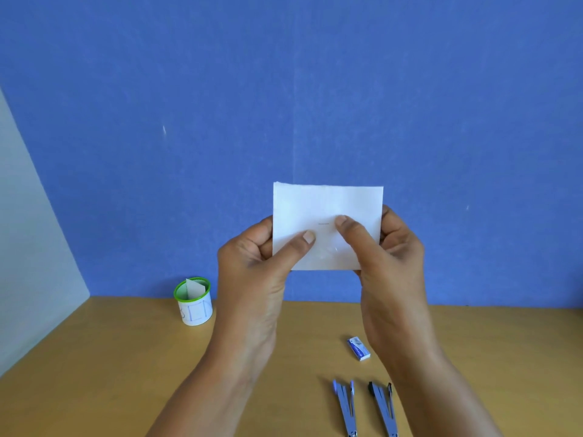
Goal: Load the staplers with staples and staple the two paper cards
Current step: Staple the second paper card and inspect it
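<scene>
A white paper card [328, 209] is held up in front of the blue wall, well above the table. My left hand [255, 260] pinches its lower left edge, thumb on the front. My right hand [388, 257] pinches its lower right part, thumb pressed near a faint staple mark at the card's middle. Two staplers lie on the table below my right wrist: a blue one [345, 405] and a black-tipped one [383, 405], both with their metal arms spread. A small blue and white staple box [358, 349] lies just behind them.
A white cup with a green rim [193, 302] stands at the back left of the wooden table [110, 373], with a folded piece of paper [194, 290] sticking out of it. The blue wall [284, 89] rises directly behind the table.
</scene>
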`<state>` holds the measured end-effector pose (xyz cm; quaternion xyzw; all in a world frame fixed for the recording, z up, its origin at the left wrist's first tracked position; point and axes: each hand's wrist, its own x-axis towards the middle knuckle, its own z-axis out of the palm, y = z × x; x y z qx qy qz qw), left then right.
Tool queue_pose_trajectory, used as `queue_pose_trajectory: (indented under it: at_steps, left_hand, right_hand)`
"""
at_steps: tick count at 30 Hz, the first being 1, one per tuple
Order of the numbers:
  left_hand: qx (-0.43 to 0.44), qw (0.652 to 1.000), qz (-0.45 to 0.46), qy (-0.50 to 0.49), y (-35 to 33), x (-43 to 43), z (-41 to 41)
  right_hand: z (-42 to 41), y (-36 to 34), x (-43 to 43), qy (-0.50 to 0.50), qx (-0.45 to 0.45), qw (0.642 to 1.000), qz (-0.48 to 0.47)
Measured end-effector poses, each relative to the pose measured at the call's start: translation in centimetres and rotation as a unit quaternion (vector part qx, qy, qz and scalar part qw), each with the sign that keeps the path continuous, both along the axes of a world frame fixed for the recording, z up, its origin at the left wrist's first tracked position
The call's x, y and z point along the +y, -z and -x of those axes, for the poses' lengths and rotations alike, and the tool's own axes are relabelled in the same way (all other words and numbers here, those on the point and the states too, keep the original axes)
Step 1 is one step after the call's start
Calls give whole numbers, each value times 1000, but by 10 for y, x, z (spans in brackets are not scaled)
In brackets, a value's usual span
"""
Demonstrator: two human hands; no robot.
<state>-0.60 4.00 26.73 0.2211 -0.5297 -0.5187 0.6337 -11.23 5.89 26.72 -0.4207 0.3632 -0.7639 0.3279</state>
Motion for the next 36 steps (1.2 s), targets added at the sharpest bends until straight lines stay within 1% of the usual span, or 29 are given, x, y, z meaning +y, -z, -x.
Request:
queue_pose_trajectory:
  at_steps: [5, 8, 10, 11, 13, 15, 16, 17, 19, 21, 23, 27, 31, 33, 34, 36]
  left_hand:
    - [11, 1000, -4, 1, 1, -1, 2]
    - [16, 1000, -10, 2, 3, -2, 2]
    - [10, 1000, -5, -15, 5, -3, 1]
    - [3, 999, 3, -32, 6, -4, 1]
    - [-14, 996, 24, -79, 10, -7, 0]
    - [-30, 989, 49, -136, 14, -11, 1]
    - [-43, 983, 65, -167, 16, -14, 2]
    - [-60, 975, 79, -199, 18, -16, 2]
    - [-90, 959, 97, -249, 22, -19, 4]
    - [-115, 951, 112, -266, 26, -20, 7]
    - [-135, 949, 119, -259, 29, -20, 8]
    - [-186, 946, 132, -228, 32, -21, 10]
    - [-261, 924, 166, -225, 33, -16, 13]
    - [-284, 919, 179, -209, 32, -14, 14]
    - [-283, 923, 174, -194, 33, -14, 14]
    - [-247, 945, 147, -155, 34, -16, 14]
  right_hand:
    - [0, 1, -1, 8, 16, 1000, 6]
    - [2, 4, -4, 14, 8, 1000, 7]
    - [3, 7, -7, 38, 2, 999, 12]
    - [2, 8, -9, 69, 16, 997, 15]
    - [1, 12, -11, 163, 84, 983, 19]
    - [-2, 16, -10, 246, 178, 952, 29]
    - [-3, 18, -11, 261, 215, 940, 35]
    - [-4, 20, -11, 255, 240, 936, 38]
    - [-8, 22, -13, 187, 250, 950, 26]
    - [-13, 23, -15, 111, 246, 963, -4]
    - [-16, 26, -17, 60, 232, 970, -30]
    - [-15, 26, -19, 13, 160, 986, -51]
    - [-10, 27, -21, -28, 89, 993, -75]
    - [-7, 28, -22, -37, 53, 994, -84]
    - [-4, 28, -22, -42, 32, 995, -86]
    - [1, 27, -22, -55, -14, 995, -86]
